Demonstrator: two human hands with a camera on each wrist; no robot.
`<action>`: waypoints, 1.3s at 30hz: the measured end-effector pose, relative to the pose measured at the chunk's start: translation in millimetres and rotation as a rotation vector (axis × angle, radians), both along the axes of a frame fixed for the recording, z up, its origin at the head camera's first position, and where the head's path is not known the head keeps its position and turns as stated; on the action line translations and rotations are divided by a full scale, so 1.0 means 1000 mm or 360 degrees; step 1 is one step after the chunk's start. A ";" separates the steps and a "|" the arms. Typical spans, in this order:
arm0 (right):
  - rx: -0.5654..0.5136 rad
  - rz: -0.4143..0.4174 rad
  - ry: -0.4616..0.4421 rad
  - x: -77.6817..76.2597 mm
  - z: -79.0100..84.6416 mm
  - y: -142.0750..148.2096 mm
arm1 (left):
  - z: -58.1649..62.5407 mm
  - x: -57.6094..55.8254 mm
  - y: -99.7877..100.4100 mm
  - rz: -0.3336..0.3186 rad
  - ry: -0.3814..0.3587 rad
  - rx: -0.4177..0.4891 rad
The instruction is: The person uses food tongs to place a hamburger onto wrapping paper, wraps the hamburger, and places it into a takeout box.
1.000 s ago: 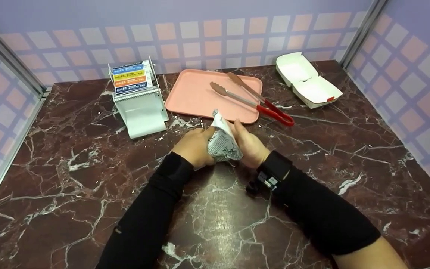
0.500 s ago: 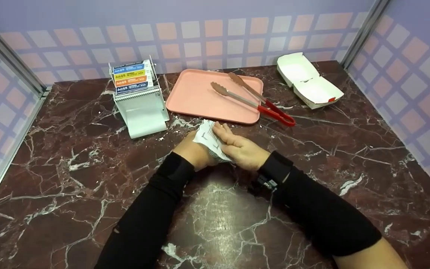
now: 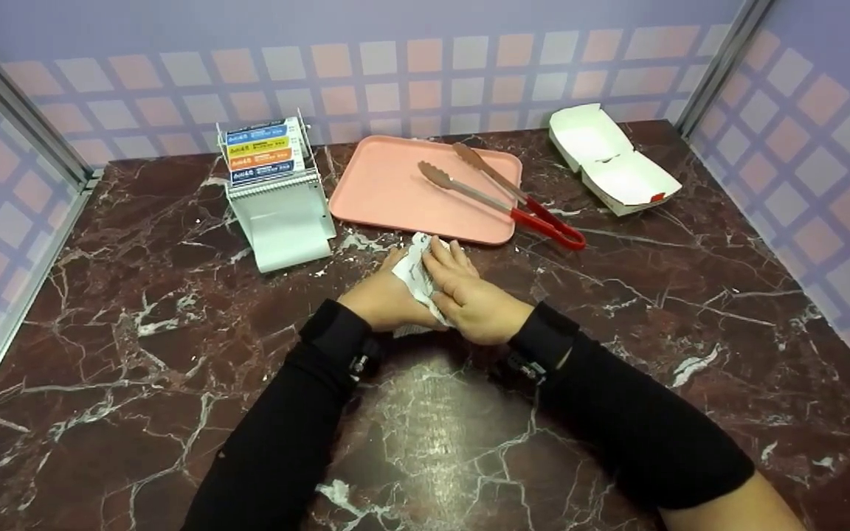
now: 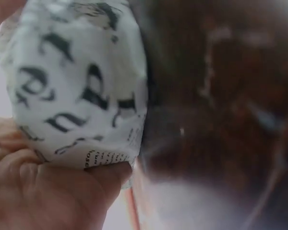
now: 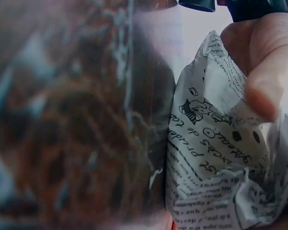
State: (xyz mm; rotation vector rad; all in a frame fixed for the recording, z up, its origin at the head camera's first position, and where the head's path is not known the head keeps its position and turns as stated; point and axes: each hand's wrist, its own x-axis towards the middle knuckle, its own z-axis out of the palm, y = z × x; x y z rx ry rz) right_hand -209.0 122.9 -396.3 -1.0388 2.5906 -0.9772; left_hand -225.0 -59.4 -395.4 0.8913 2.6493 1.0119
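In the head view, both hands meet over a crumpled newsprint-patterned wrapping paper bundle (image 3: 413,274), in front of the tray. My left hand (image 3: 377,299) holds the bundle from the left side. Across its right side lie the fairly straight fingers of my right hand (image 3: 478,304), pressing the paper. Large black letters cover the rounded side of the bundle (image 4: 81,86) in the left wrist view. The right wrist view shows folds and a pointed corner on the bundle (image 5: 206,143), with a thumb (image 5: 264,93) against it. Whatever is inside the paper is hidden.
Behind the hands is a pink tray (image 3: 388,184), with red-handled tongs (image 3: 502,203) lying across its right side. A rack of colourful boxes (image 3: 263,151) with a white sheet hanging stands at left. An open white carton (image 3: 609,158) sits at back right.
The right hand has come over the paper and flattened onto it, with its fingers shifting on the bundle. The upright paper flap is pressed down. Tray, tongs and carton stay put.
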 end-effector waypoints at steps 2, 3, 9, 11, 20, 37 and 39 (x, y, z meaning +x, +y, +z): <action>0.0035 -0.0013 0.0017 0.000 0.000 0.000 | -0.001 0.000 -0.004 0.0010 -0.0233 0.0251; 0.0050 -0.0021 0.0020 0.000 0.000 0.000 | -0.001 0.000 -0.005 -0.0012 -0.0346 0.0372; 0.0116 -0.0074 0.0009 -0.001 0.000 0.000 | 0.000 0.000 -0.008 0.0214 -0.0525 0.0465; 0.0151 -0.0089 0.0039 -0.001 0.000 0.000 | 0.001 -0.001 -0.008 0.0378 -0.0469 0.0412; 0.0240 -0.0145 0.0062 0.001 0.001 -0.004 | 0.010 0.003 -0.018 0.0760 -0.0248 0.0260; 0.0251 -0.0136 0.0051 -0.005 0.004 0.000 | 0.010 0.004 -0.036 0.0735 -0.0531 0.0186; 0.0272 -0.0134 0.0074 -0.008 0.005 0.002 | 0.009 0.004 -0.036 0.0731 -0.0573 0.0186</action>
